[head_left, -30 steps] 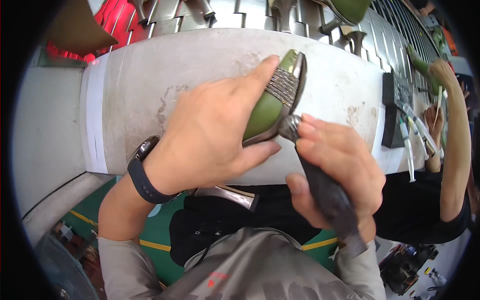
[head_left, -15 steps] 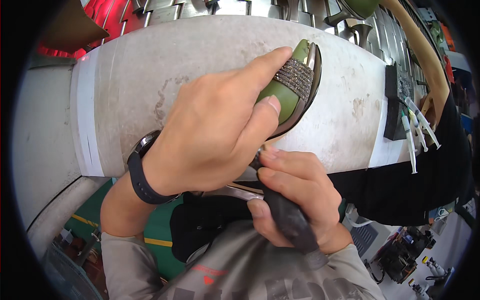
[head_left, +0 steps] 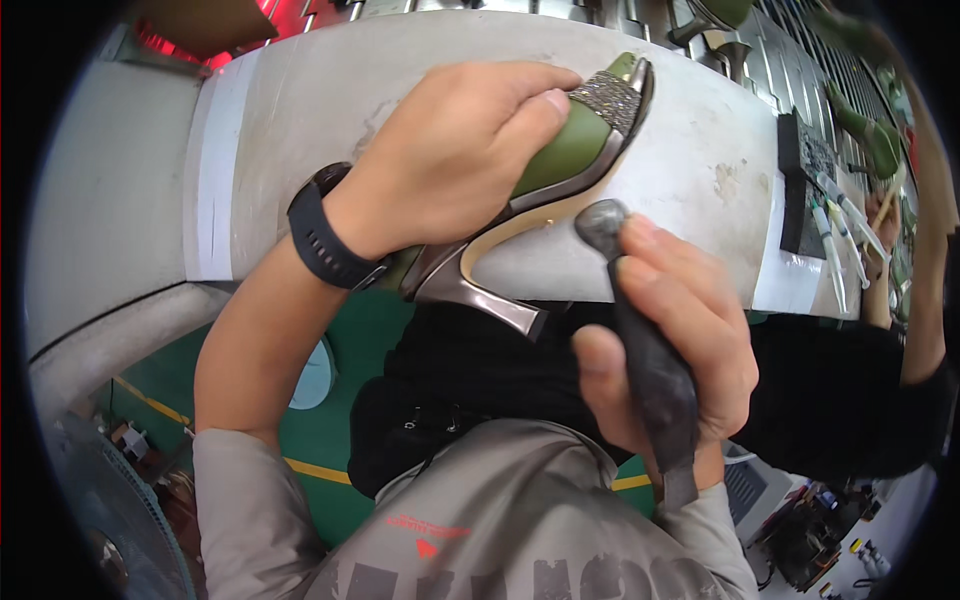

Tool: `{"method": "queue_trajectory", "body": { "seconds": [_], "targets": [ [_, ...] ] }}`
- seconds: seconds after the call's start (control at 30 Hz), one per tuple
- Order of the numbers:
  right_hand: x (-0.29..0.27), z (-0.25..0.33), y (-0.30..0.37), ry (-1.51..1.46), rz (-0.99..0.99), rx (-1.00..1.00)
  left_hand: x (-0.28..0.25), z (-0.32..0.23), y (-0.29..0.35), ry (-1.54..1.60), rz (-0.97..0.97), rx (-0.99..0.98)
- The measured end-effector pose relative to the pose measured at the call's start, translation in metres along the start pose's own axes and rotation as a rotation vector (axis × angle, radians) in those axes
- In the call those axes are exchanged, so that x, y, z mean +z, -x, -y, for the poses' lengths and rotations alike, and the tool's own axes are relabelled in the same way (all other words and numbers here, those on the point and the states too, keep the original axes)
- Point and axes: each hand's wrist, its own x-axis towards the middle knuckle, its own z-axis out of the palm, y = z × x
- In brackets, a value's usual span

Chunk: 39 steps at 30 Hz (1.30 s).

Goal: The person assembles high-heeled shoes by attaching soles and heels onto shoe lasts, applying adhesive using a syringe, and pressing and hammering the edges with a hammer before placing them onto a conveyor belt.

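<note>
A green high-heeled shoe [head_left: 568,152] lies tilted on its side at the pale worktop's near edge. It has a glittery strap [head_left: 608,100] over the front and a bronze metallic heel [head_left: 480,303] pointing toward me. My left hand [head_left: 450,150], with a watch at the wrist, is closed over the upper from above. The sole edge faces my right hand [head_left: 690,330], which grips a tool by its dark handle [head_left: 655,375]. The tool's rounded grey head [head_left: 602,225] stands apart from the sole, just right of it.
The pale worktop [head_left: 330,90] curves across the front. Several syringes [head_left: 832,245] rest by a black block [head_left: 800,190] at right. Beyond are a slatted metal conveyor [head_left: 560,12] with more shoes and a co-worker's arm [head_left: 930,200]. A fan [head_left: 120,520] stands lower left.
My right hand has drawn the tool away from the shoe, to the right. The shoe's heel and sole edge now show more fully below my left hand, which still holds it.
</note>
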Motion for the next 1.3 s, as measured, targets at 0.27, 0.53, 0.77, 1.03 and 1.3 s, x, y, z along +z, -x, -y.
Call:
{"method": "queue_trajectory", "body": {
  "seconds": [0.27,0.53,0.77,1.03,1.3],
  "targets": [
    [0.035,-0.007,0.005,0.056,0.03,0.029,-0.001,-0.006,-0.002,-0.021,0.028,-0.045],
    [0.024,-0.015,0.008,-0.144,0.009,0.097,-0.01,-0.006,-0.002,0.07,0.151,-0.061],
    [-0.006,-0.037,0.004,-0.274,-0.264,0.282,0.002,-0.03,-0.019,-0.282,0.267,-0.022],
    [-0.01,-0.059,-0.004,-0.478,-0.163,0.359,0.023,-0.033,-0.02,-0.409,0.179,-0.061],
    [-0.029,-0.092,-0.024,-0.493,0.086,0.185,0.02,-0.036,-0.025,-0.444,0.226,-0.078]
  ]
}}
